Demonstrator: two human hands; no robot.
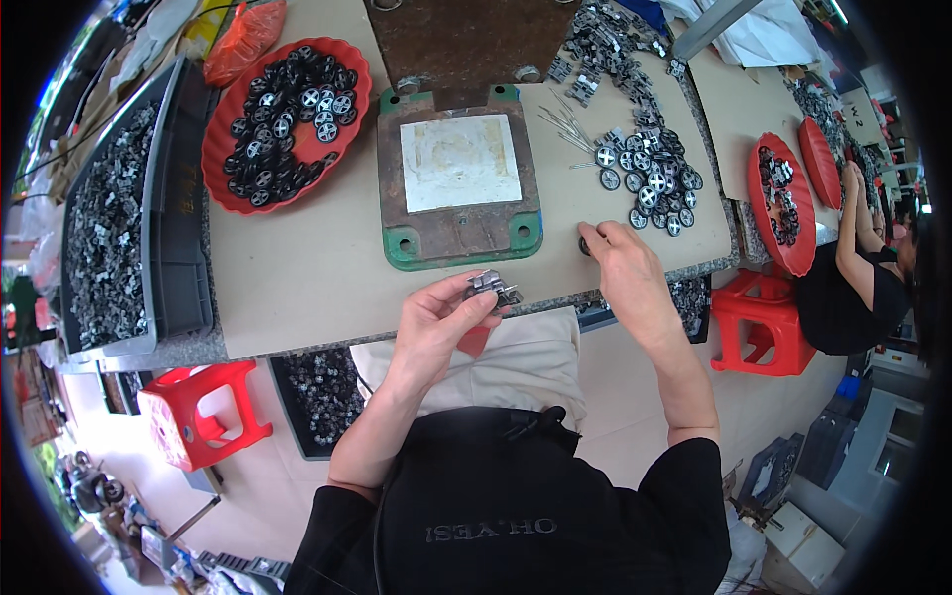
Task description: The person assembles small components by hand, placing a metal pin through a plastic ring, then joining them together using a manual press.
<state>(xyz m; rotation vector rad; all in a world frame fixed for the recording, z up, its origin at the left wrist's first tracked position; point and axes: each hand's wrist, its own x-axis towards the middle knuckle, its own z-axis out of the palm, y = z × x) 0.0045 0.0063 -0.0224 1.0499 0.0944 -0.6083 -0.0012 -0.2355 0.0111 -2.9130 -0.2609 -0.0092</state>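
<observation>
My left hand [441, 322] holds a small dark grey part with thin metal pins [494, 286] above my lap, near the table's front edge. Beneath that hand a bit of red material [474, 342] shows; what it belongs to is hidden. Fingertips of my right hand [627, 266] are closed on a small black wheel [584, 245] at the tabletop. Beyond it lies a loose pile of black wheels with silver spokes [650, 183]. Several thin metal rods [567, 127] are scattered left of the pile. Small grey parts [620, 50] trail away behind it.
A green-edged metal press base with a white pad [461, 164] stands mid-table. A red bowl of wheels [213, 159] and a grey crate of small parts [178, 238] are at left. Red stools [762, 322] stand on the floor. Another person [853, 288] works at far right.
</observation>
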